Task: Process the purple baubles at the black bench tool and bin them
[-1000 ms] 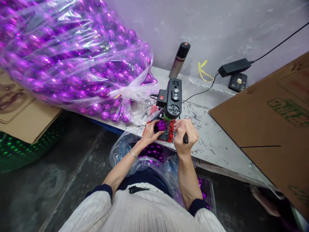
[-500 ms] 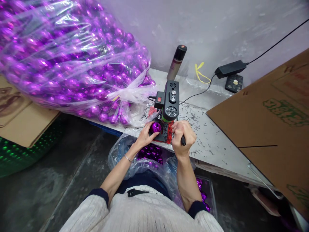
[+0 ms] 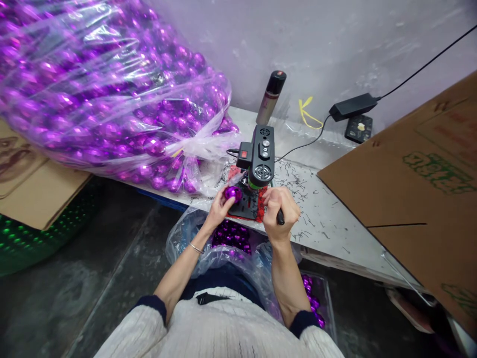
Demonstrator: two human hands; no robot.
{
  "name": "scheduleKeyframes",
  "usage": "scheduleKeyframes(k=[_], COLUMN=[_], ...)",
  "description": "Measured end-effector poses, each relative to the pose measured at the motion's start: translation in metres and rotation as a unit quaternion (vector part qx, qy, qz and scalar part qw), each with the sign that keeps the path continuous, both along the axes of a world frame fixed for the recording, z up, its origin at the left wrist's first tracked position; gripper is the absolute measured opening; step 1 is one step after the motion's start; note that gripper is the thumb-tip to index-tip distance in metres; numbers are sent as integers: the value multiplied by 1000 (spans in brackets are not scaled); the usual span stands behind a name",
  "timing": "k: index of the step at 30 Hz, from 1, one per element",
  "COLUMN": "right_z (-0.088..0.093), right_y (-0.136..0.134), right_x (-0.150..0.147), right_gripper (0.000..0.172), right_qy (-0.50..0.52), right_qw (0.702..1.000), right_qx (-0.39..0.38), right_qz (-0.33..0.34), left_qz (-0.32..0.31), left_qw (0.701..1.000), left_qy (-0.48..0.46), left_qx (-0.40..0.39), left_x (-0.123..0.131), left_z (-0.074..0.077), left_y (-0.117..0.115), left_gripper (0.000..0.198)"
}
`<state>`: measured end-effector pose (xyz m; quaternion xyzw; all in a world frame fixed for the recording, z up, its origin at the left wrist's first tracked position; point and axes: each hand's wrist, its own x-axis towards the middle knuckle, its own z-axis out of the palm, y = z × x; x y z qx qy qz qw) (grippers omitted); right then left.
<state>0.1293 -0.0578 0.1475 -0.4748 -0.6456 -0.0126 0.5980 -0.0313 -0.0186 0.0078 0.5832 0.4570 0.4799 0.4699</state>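
My left hand [image 3: 219, 209] pinches a shiny purple ball [image 3: 232, 193] just left of the small black bench machine [image 3: 258, 158], above the machine's red-edged base [image 3: 249, 209]. My right hand [image 3: 279, 211] is closed round the machine's black lever handle [image 3: 279, 217] on its right side. An open plastic bag of purple balls [image 3: 231, 237] rests in my lap below the table edge.
A huge clear sack of purple balls [image 3: 112, 94] fills the table's left. A spray can [image 3: 270, 97], a yellow tie [image 3: 309, 113] and a power adapter [image 3: 352, 107] stand behind the machine. A cardboard sheet [image 3: 417, 184] covers the right. Black shavings litter the tabletop [image 3: 328, 219].
My left hand has drawn the purple ball out from under the machine head, leftwards and slightly up. My right hand stays on the lever.
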Motion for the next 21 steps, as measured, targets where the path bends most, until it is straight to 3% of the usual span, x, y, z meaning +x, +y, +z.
scheduleKeyframes(k=[3,6,10,14,21], right_z=[-1,-1,-2,-2,-3], right_y=[0,0,-1,-2,-2], right_x=[0,0,1,1,1], right_gripper=[28,28,25,25,25], right_qy=[2,-2,-8,-10,-15], right_qw=[1000,1000,1000,1000,1000], right_qx=[-1,1,3,1,3], right_qz=[-2,-1,9,9,4], left_qz=[13,6,15,7,-39], left_qw=[994,995,999,983,957], left_qy=[-86,-63,51,162,234], left_qx=[-70,-78,-5,90,169], left_x=[-2,2,12,15,20], left_z=[1,5,5,2,5], left_y=[-2,0,2,2,12], left_gripper=[61,60,61,63,61])
